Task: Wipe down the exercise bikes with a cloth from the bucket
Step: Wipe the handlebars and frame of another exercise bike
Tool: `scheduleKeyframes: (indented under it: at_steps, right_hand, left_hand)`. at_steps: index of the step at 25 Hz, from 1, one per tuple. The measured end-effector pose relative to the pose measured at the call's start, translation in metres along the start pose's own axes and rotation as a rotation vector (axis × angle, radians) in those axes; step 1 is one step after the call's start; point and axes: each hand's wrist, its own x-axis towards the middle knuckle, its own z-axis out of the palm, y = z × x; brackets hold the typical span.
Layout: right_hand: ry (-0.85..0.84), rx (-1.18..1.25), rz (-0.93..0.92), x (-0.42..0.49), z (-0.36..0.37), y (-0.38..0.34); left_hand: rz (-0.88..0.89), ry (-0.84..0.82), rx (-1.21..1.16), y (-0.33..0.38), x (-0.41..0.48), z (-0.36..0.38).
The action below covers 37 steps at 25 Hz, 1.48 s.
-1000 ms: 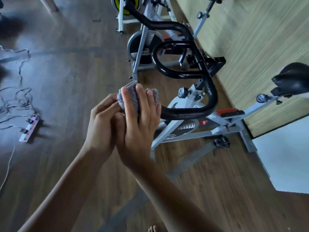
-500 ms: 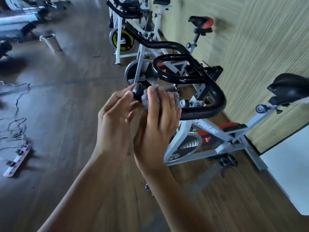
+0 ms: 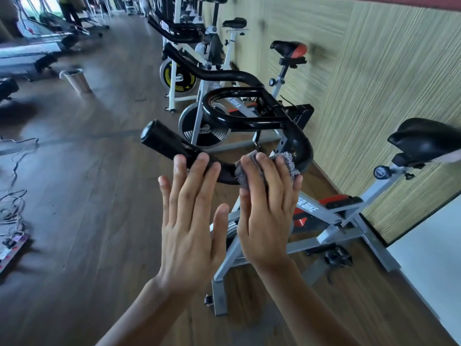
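Head view, and the wipe is on. The cloth (image 3: 287, 164), grey and bunched, is clamped onto the curved black handlebar (image 3: 303, 143) of the nearest bike (image 3: 310, 208). It is held by the right hand (image 3: 268, 216), whose fingers are bent over the top of it. The hold looks chosen so that the cloth is wrapped partly round the tube and can be dragged along it, not dabbed at 1 spot. A fringe of cloth is left sticking out on the far side of the fingers.

Just left of that grip, the left hand (image 3: 192, 221) is raised flat, with fingers straight and spread and nothing held. Its fingertips are seen against the padded bar end (image 3: 162, 141); whether contact is made cannot be told. It is probably placed there to steady the bar.

Beyond the grip, the bar's inner loop is untouched, and to its right the saddle (image 3: 424, 138) is waiting too. At least 2 more bikes are lined up behind. No bucket can be made out with certainty.
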Motion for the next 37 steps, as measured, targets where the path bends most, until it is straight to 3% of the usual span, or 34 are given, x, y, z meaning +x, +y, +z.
scheduleKeyframes:
  at_steps: [9, 18, 24, 29, 34, 37]
  right_hand:
    - [-0.062, 0.298, -0.069, 0.010, -0.014, 0.067]
    - [-0.245, 0.616, -0.196, 0.027, -0.020, 0.120]
    - [-0.295, 0.773, -0.248, 0.038, -0.004, 0.146]
    - [-0.420, 0.997, -0.347, 0.059, 0.014, 0.180]
    - [-0.464, 1.223, -0.441, 0.082, 0.050, 0.200]
    - [-0.479, 1.287, -0.394, 0.094, 0.074, 0.202]
  left_hand:
    - [-0.170, 0.001, 0.312, 0.038, -0.003, 0.055]
    - [-0.258, 0.075, 0.324, 0.072, 0.002, 0.106]
    - [-0.314, 0.207, 0.360, 0.077, 0.007, 0.123]
    - [-0.340, 0.200, 0.480, 0.107, 0.020, 0.148]
    - [-0.479, 0.270, 0.622, 0.122, 0.032, 0.174]
    - [-0.537, 0.294, 0.653, 0.126, 0.037, 0.178]
